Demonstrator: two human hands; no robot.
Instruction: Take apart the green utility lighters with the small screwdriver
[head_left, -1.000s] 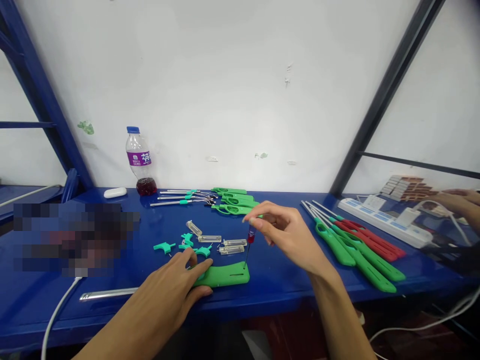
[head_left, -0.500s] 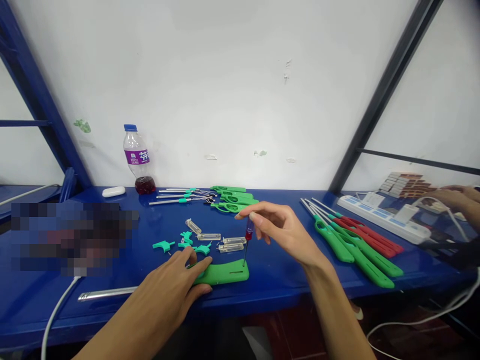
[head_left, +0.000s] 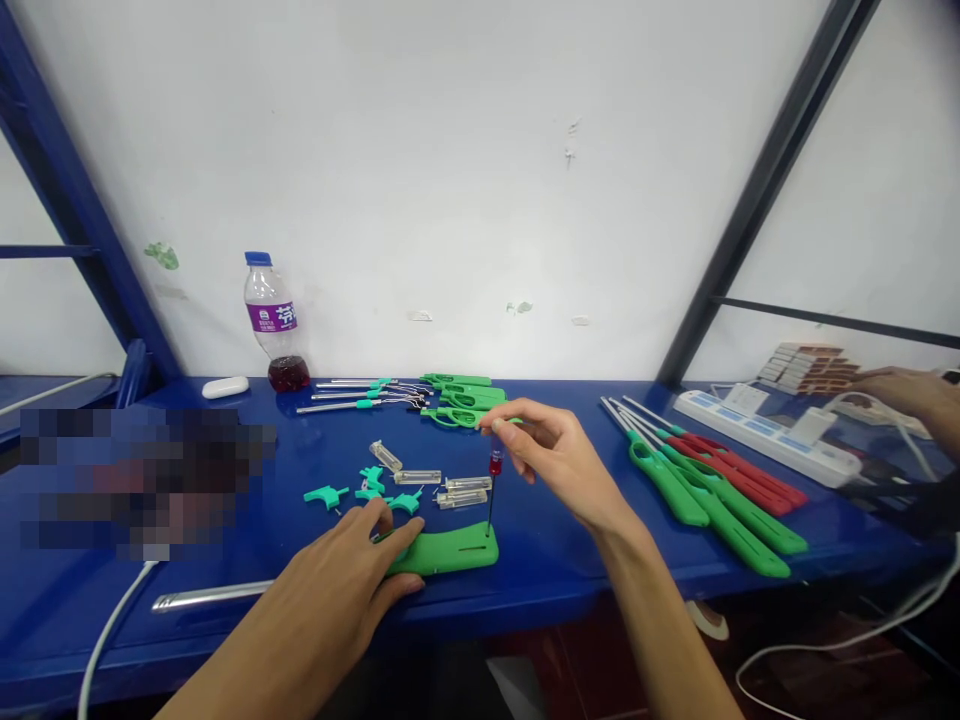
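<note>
Green lighter [head_left: 454, 552] lies near the bench's [head_left: 559, 535] front edge, gripped by the left hand [head_left: 356, 552]; the right hand [head_left: 553, 452] pinches a screwdriver [head_left: 496, 465], tip at the lighter's butt. Whole lighters [head_left: 670, 487] lie rightward; this one seems unfinished, with teal triggers [head_left: 325, 493] and clear tanks [head_left: 418, 478] loose.

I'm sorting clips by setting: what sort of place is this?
Probably a small workshop: a screwdriver is held at a green handle, with clear plastic parts and turquoise pieces lying loose nearby.

The wall [head_left: 420, 180] is softly bright, the floor [head_left: 604, 660] dim, the edges stretched.
</note>
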